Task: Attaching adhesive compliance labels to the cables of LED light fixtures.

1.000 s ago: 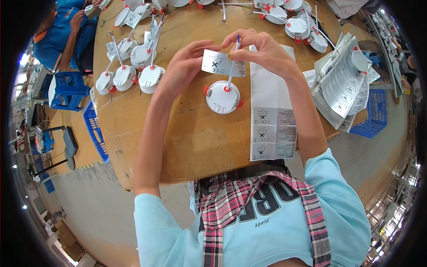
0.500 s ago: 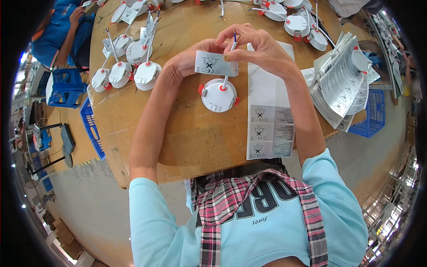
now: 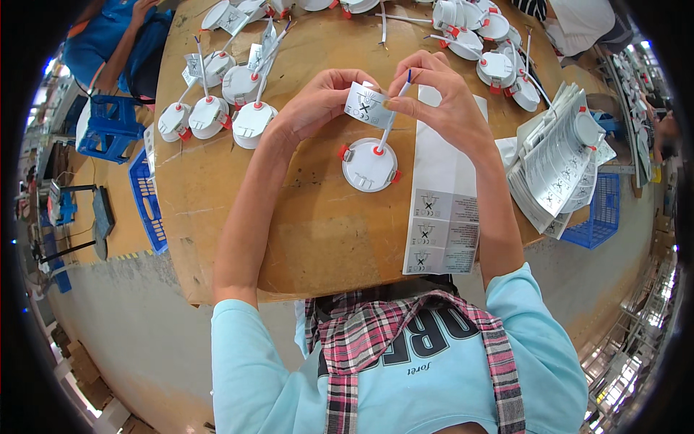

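A round white downlight (image 3: 369, 168) with red-tipped clips lies on the table, its white cable (image 3: 387, 136) standing up toward my hands. My left hand (image 3: 324, 100) is closed on one end of a small printed label (image 3: 366, 107), which is slightly curved. The label's other end meets the cable near its top. My right hand (image 3: 439, 100) pinches the cable just below its bare coloured wire ends, thumb and fingers together. Whether the label is stuck to the cable cannot be seen. Beneath my right forearm lies a label sheet (image 3: 442, 224), partly bare of labels.
Several labelled downlights (image 3: 254, 124) stand at the left of the wooden table (image 3: 311, 239). More downlights (image 3: 499, 66) are heaped at the far right. A thick stack of label sheets (image 3: 553, 166) sits at the right edge. Beyond the far left corner is another person (image 3: 108, 50).
The label has tilted and curved, and its right end has come to the cable. My right hand has shifted slightly along it. The whole view has moved a little.
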A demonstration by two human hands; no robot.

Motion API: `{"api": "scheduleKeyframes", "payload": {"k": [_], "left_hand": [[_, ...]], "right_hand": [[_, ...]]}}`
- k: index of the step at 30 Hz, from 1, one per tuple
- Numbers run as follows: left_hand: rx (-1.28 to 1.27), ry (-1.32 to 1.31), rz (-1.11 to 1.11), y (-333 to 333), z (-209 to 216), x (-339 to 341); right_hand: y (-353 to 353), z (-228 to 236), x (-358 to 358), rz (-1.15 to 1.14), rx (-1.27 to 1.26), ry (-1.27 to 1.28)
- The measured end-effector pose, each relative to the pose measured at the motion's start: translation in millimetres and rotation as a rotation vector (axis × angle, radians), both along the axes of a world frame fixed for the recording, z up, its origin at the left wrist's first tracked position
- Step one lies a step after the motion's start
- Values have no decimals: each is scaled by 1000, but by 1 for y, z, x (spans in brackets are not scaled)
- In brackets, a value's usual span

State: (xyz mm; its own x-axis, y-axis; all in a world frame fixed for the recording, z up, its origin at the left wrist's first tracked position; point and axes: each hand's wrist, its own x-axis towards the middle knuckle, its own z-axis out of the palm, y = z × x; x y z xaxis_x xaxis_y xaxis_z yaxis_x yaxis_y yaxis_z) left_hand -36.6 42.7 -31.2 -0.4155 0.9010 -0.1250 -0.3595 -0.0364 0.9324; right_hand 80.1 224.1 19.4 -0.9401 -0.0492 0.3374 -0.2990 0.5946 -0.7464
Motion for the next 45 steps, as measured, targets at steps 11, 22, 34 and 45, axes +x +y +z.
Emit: {"api": "scheduleKeyframes", "payload": {"k": [11,22,34,45], "left_hand": [[-146,30,162,-4,5,6],[-94,-114,47,-16,11,8],[-97,12,180,-18,3,12],[-134,64,231,-20,11,14]], "right_hand": [[3,-7,-4,-34,-246,-168],[7,-9,-3,33,-395,-336],[16,-21,-8,143,-505,-353],[15,-18,-8,173,-441,-370]]}}
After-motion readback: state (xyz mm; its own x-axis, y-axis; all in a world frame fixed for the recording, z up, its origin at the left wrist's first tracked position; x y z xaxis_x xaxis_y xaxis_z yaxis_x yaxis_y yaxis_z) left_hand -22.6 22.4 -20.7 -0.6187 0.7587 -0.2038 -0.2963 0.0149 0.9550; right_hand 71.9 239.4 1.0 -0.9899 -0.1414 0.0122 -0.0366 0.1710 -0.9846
